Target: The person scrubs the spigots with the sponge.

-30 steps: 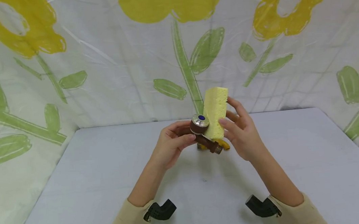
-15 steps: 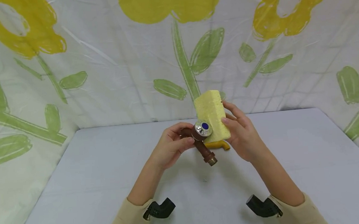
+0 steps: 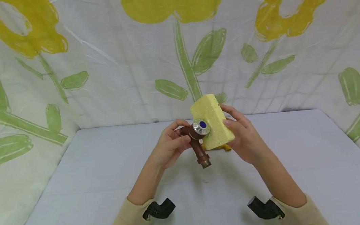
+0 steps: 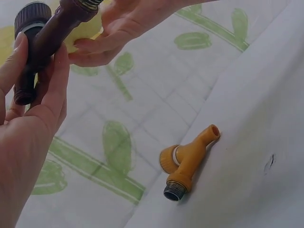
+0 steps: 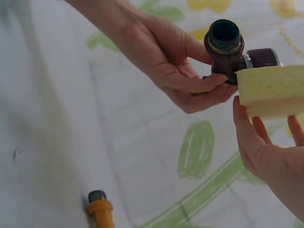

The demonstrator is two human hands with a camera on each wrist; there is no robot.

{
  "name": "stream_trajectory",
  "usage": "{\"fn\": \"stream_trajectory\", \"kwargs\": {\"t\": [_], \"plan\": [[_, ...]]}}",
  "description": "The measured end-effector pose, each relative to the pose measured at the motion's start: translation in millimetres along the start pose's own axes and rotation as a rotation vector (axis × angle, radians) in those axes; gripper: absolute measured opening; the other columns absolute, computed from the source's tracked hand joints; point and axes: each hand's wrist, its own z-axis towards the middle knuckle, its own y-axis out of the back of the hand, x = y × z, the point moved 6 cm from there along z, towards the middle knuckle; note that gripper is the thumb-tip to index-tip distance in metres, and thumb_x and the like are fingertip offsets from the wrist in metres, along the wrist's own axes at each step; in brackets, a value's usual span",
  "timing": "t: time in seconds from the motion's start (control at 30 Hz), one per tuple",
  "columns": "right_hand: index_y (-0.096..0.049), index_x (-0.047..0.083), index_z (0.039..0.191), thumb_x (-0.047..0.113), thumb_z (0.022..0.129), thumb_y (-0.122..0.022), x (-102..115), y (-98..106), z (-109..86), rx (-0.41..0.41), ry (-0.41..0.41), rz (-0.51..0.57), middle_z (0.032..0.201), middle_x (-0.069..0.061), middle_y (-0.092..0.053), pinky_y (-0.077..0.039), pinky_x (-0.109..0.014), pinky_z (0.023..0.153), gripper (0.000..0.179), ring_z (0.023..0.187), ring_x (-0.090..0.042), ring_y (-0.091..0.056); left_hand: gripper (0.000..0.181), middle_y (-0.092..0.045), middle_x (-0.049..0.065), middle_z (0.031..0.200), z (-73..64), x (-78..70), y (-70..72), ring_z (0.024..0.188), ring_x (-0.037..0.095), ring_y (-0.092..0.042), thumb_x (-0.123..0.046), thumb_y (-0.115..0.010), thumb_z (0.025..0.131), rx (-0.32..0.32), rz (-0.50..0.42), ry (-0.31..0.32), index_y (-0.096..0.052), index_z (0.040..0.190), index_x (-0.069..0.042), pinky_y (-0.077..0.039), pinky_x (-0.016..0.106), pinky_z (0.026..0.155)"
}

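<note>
My left hand (image 3: 171, 146) grips a brown faucet (image 3: 197, 144) with a silver cap, a blue dot on it and a threaded brass end pointing down. In my right hand (image 3: 242, 134) is a yellow sponge (image 3: 213, 124), held by its right side between thumb and fingers. The sponge's left face is against the faucet's silver cap or just behind it. Both things are held up above the table. From the right wrist, the faucet's open threaded end (image 5: 224, 35) shows beside the sponge (image 5: 270, 90).
An orange-yellow faucet (image 4: 190, 156) lies on the white table (image 3: 110, 177), behind the held things and partly hidden in the head view. A white curtain (image 3: 114, 78) with painted flowers hangs at the table's back edge. Black wrist cameras (image 3: 159, 208) sit at both sleeves.
The brown faucet has turned so its threaded end swings down and left. The sponge has tilted, its top leaning left, and moved slightly down with the right hand.
</note>
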Motion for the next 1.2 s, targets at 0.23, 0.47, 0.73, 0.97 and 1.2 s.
{"fn": "stream_trajectory", "kwargs": {"t": [0.23,0.47,0.73,0.97,1.2], "plan": [[-0.051,0.028,0.144,0.015,0.105,-0.045,-1,-1,0.3,0.015,-0.01,0.015,0.13,-0.002,-0.062,-0.059,-0.032,0.09,0.042,0.105,-0.013,-0.068,0.04,-0.07,0.002,0.104,-1.1,1.5,0.1,0.091,0.013,-0.069,-0.028,-0.092,0.084,0.032,-0.005,0.042,-0.063,0.11,-0.019,-0.061,0.026,0.081],[-0.052,0.029,0.144,0.014,0.107,-0.041,3,1,-3.0,0.144,-0.007,-0.045,0.125,-0.004,-0.063,-0.054,-0.031,0.071,0.042,0.095,-0.017,-0.065,0.039,-0.073,0.0,0.101,-1.2,-1.8,1.5,0.088,0.012,-0.07,-0.03,-0.092,0.083,0.042,-0.002,0.038,-0.065,0.11,-0.02,-0.061,0.026,0.079],[-0.051,0.031,0.147,0.015,0.107,-0.044,3,2,-2.3,0.15,-0.037,-0.094,0.133,-0.007,-0.059,-0.058,-0.034,0.082,0.044,0.103,-0.02,-0.066,0.044,-0.068,0.0,0.097,-2.1,-3.2,4.1,0.089,0.012,-0.07,-0.022,-0.093,0.083,-0.006,-0.002,0.086,-0.063,0.114,-0.018,-0.061,0.026,0.08],[-0.053,0.031,0.148,0.01,0.104,-0.043,6,3,-3.4,0.226,-0.032,-0.159,0.136,-0.009,-0.06,-0.059,-0.034,0.086,0.05,0.1,-0.02,-0.069,0.036,-0.068,0.001,0.1,-0.8,-8.7,4.9,0.089,0.014,-0.069,0.008,-0.066,0.095,-0.082,0.014,0.065,-0.062,0.124,-0.014,-0.06,0.028,0.078],[-0.056,0.027,0.147,0.013,0.107,-0.047,9,0,-4.6,0.274,-0.046,-0.273,0.128,-0.012,-0.063,-0.06,-0.034,0.079,0.043,0.09,-0.022,-0.069,0.047,-0.072,-0.001,0.095,-3.8,-19.9,7.5,0.083,0.012,-0.066,0.018,-0.055,0.093,-0.127,0.123,0.044,-0.059,0.128,-0.013,-0.057,0.023,0.072]]}}
